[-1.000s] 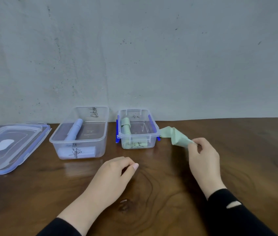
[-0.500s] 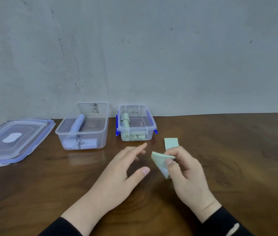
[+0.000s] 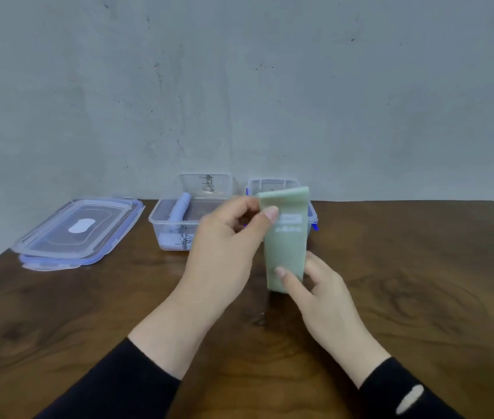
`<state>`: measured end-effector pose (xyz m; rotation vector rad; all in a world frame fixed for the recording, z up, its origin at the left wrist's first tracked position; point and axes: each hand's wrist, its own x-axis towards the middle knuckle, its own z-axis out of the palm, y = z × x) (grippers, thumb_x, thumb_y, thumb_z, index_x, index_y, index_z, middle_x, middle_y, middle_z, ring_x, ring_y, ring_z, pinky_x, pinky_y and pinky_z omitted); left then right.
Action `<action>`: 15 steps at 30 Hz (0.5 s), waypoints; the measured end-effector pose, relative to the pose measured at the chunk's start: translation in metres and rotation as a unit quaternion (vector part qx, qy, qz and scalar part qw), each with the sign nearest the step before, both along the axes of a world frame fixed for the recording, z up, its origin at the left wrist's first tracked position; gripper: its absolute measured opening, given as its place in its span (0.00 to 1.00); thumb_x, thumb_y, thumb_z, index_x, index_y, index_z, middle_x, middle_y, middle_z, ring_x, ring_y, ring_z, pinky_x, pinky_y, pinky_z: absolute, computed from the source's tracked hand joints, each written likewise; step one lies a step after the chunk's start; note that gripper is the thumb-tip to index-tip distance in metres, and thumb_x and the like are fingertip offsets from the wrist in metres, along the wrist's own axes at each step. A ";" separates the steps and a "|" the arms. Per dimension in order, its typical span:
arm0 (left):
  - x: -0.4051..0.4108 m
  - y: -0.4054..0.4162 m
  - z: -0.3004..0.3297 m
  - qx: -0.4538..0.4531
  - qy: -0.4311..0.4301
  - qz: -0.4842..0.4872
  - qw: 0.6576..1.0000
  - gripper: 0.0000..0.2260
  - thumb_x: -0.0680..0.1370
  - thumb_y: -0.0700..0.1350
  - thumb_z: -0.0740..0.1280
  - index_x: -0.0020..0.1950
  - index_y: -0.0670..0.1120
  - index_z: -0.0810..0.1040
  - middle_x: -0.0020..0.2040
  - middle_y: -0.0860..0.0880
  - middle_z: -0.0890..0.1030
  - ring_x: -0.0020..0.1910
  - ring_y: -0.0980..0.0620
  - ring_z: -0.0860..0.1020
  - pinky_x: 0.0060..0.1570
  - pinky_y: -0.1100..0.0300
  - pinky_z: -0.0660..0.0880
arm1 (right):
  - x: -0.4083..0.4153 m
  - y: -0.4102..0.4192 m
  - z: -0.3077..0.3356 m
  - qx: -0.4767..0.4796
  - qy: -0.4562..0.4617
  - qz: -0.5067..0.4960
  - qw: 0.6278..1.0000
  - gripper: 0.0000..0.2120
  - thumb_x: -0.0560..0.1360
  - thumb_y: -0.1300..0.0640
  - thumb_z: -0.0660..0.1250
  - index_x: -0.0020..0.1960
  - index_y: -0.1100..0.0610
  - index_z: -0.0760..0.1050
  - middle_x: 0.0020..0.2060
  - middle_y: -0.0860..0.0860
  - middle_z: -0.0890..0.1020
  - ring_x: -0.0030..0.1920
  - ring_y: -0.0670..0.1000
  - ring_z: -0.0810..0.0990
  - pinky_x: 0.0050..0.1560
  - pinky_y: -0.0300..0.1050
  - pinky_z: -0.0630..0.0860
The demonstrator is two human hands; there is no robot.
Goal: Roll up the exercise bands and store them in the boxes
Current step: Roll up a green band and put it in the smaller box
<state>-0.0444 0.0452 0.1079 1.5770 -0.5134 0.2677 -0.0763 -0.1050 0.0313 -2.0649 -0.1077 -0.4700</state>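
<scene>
A flat pale green exercise band (image 3: 285, 249) stands upright above the wooden table, stretched between my hands. My left hand (image 3: 227, 252) pinches its top left corner with thumb and fingers. My right hand (image 3: 321, 294) holds its lower end, thumb pressed on the front. Behind them stand two clear plastic boxes. The left box (image 3: 164, 225) holds a rolled blue band (image 3: 180, 205). The right box (image 3: 273, 184), with blue clips, is mostly hidden by the green band and my left hand.
Clear lids with blue rims (image 3: 79, 231) lie stacked at the left of the table (image 3: 421, 282), close to its left edge. A grey wall rises directly behind the boxes.
My right hand drew the green band from beside the right box toward me. My left hand rose from the table and took its top end; the band now stands upright between both hands.
</scene>
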 end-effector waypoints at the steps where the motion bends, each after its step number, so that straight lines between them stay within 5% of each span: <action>1: 0.002 0.002 0.010 -0.019 -0.002 0.007 1.000 0.05 0.78 0.43 0.68 0.45 0.44 0.82 0.35 0.52 0.79 0.35 0.60 0.74 0.37 0.66 0.70 | 0.001 0.003 0.003 0.022 0.009 -0.011 1.000 0.07 0.79 0.48 0.65 0.52 0.47 0.80 0.48 0.43 0.82 0.50 0.44 0.81 0.46 0.44 0.81; 4: 0.021 0.010 0.035 -0.038 -0.009 0.053 0.998 0.06 0.79 0.43 0.67 0.47 0.42 0.83 0.33 0.55 0.78 0.30 0.61 0.72 0.32 0.68 0.68 | -0.004 0.009 0.017 0.108 0.034 0.004 0.994 0.05 0.78 0.51 0.66 0.47 0.47 0.81 0.44 0.38 0.84 0.46 0.40 0.82 0.41 0.33 0.79; 9: 0.063 0.023 0.040 0.017 0.049 0.079 0.995 0.08 0.78 0.47 0.68 0.42 0.45 0.82 0.25 0.56 0.68 0.25 0.56 0.62 0.25 0.63 0.58 | -0.021 0.014 0.047 0.270 0.077 0.083 0.956 0.05 0.76 0.57 0.69 0.47 0.54 0.83 0.39 0.50 0.86 0.36 0.48 0.85 0.32 0.35 0.78; 13: 0.080 0.023 0.011 0.075 0.122 0.062 0.988 0.07 0.77 0.44 0.69 0.41 0.43 0.80 0.29 0.51 0.68 0.25 0.54 0.62 0.28 0.62 0.60 | -0.019 0.016 0.037 0.193 0.171 0.096 0.961 0.06 0.78 0.56 0.69 0.47 0.53 0.84 0.37 0.50 0.87 0.34 0.47 0.84 0.32 0.38 0.76; 15: 0.079 0.023 -0.011 0.111 0.149 0.065 0.980 0.05 0.78 0.42 0.69 0.51 0.42 0.81 0.32 0.49 0.74 0.23 0.56 0.67 0.25 0.65 0.65 | -0.011 0.014 0.019 0.037 0.208 0.043 0.976 0.08 0.77 0.48 0.68 0.47 0.49 0.84 0.35 0.44 0.85 0.30 0.42 0.80 0.34 0.38 0.75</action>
